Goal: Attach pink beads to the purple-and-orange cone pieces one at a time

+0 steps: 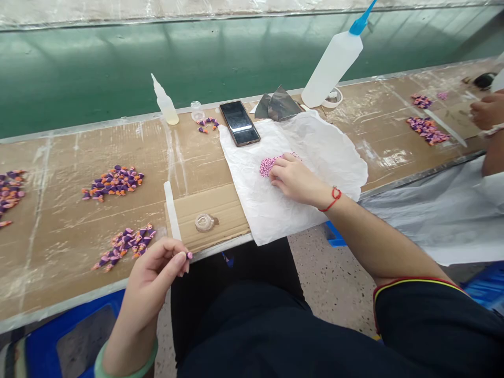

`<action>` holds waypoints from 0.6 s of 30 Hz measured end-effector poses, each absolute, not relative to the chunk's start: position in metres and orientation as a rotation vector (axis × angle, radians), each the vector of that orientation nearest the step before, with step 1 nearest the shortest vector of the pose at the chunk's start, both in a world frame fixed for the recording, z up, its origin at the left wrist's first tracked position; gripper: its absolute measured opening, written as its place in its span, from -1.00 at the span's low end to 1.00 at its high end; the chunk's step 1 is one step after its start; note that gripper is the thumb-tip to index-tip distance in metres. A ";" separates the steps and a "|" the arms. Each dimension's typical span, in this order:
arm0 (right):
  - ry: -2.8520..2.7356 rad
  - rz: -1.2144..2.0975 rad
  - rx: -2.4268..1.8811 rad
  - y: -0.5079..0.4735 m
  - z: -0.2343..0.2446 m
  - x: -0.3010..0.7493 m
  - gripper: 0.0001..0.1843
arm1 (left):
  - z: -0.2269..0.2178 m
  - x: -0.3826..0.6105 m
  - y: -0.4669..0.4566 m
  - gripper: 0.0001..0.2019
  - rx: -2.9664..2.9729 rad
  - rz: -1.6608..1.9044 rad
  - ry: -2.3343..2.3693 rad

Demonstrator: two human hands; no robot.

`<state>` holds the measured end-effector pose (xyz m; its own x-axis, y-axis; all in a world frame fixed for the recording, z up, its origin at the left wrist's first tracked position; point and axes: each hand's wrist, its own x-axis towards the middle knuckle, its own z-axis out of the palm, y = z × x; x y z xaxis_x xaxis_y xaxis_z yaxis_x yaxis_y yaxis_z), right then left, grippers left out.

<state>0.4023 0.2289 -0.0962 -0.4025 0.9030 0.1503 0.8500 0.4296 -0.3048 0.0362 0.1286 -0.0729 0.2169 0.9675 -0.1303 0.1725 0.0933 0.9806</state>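
Between thumb and fingertips, my left hand (159,275) pinches a small pink piece (189,255) in front of the table's near edge. My right hand (295,178) has its fingers curled down at a pile of tiny pink pieces (268,166) on white paper (255,202). Whatever its fingertips hold is hidden. Close to my left hand lies a heap of purple and pink pieces (129,244). A second heap, purple and orange (114,182), sits farther back. A small clear round dish (205,222) rests on a cardboard sheet (230,207), with a white strip (172,210) along its left side.
A phone (239,123) lies on the paper's far left corner. Behind stand a small bottle (167,107) and a large blue-tipped bottle (331,68), beside a tape roll (334,98). At far right, another person's hand (488,110) is near more heaps (427,130).
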 end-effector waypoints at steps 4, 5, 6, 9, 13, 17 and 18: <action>-2.349 0.334 -1.496 0.226 -0.095 0.405 -0.84 | -0.073 0.041 0.122 -0.79 1.338 0.872 1.174; -2.320 0.355 -1.495 0.224 -0.093 0.407 -0.85 | -0.072 0.041 0.121 -0.79 1.337 0.873 1.171; -2.285 0.378 -1.495 0.221 -0.091 0.409 -0.85 | -0.073 0.042 0.120 -0.79 1.333 0.874 1.170; -2.180 0.445 -1.505 0.212 -0.085 0.415 -0.87 | -0.074 0.043 0.117 -0.81 1.315 0.874 1.162; -2.114 0.436 -1.519 0.207 -0.085 0.419 -0.89 | -0.076 0.045 0.113 -0.81 1.294 0.866 1.144; -2.142 0.351 -1.520 0.210 -0.090 0.425 -0.88 | -0.074 0.049 0.112 -0.81 1.289 0.875 1.116; -2.162 0.339 -1.517 0.210 -0.091 0.426 -0.87 | -0.074 0.050 0.112 -0.80 1.288 0.875 1.112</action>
